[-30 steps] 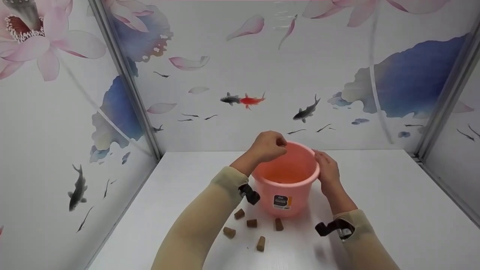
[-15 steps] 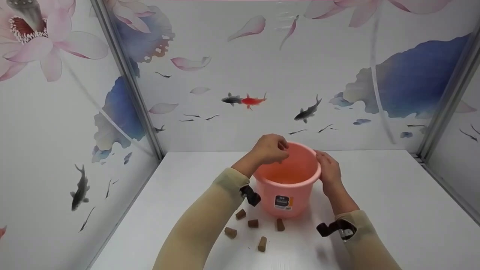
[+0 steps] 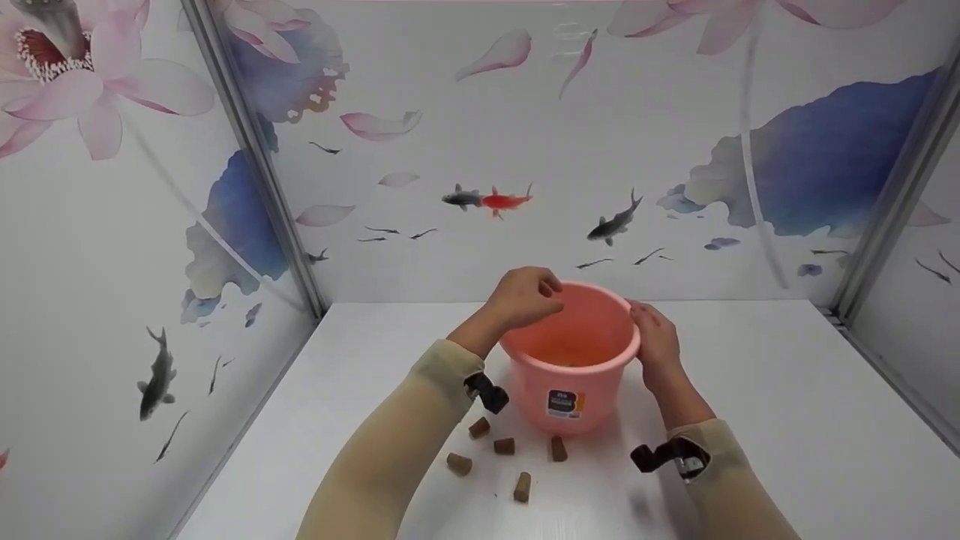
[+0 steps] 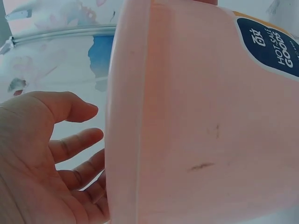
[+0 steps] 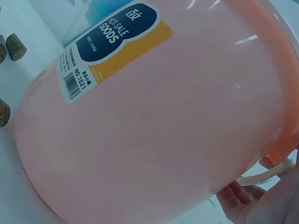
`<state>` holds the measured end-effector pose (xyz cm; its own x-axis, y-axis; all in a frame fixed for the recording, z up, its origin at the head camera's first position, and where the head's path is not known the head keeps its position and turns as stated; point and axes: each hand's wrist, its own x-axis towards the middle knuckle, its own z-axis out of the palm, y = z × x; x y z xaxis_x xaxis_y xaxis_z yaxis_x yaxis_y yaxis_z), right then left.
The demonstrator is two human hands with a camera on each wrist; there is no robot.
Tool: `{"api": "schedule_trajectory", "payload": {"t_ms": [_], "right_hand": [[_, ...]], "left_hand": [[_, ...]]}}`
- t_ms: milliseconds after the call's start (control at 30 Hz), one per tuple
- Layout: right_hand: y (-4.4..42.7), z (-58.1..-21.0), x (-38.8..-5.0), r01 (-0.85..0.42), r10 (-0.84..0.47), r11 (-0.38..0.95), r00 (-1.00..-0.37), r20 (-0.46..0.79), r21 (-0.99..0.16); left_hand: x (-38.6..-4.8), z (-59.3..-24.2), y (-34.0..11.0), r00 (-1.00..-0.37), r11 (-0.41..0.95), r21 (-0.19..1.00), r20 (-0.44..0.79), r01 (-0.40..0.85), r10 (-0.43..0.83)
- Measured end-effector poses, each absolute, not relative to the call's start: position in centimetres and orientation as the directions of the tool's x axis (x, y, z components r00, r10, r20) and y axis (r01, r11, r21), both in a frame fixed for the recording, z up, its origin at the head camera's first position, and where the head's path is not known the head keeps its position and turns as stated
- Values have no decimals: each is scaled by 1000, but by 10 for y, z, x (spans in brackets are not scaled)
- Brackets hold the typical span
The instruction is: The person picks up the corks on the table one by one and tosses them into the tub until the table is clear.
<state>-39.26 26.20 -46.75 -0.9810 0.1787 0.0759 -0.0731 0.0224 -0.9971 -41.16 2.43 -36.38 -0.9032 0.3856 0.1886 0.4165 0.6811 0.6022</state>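
A pink plastic bucket stands upright on the white table, its label facing me. My right hand holds the bucket's right side at the rim; in the right wrist view its fingers lie against the outer wall beside a pale handle. Over the left part of the rim hovers my left hand. Seen from the left wrist, its thumb and loosely bent fingers stand apart with nothing between them. Several brown tapered corks lie scattered in front of the bucket. The bucket's bottom inside is mostly hidden.
The white table ends at a back wall printed with fish and petals. A similar panel closes the left side, and another stands at the right. Black cameras are strapped to both wrists.
My left hand has shifted slightly left, away from the bucket's middle, and its fingers have loosened. The right hand stays at the rim. The corks on the table lie as before.
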Motion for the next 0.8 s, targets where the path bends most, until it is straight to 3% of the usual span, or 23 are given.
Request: {"api": "schedule_trajectory", "payload": {"t_ms": [800], "right_hand": [[260, -470, -393, -90, 169, 23, -981, 93, -996]], "left_hand": [[-381, -382, -15, -868, 585, 642, 385, 495, 313]]}}
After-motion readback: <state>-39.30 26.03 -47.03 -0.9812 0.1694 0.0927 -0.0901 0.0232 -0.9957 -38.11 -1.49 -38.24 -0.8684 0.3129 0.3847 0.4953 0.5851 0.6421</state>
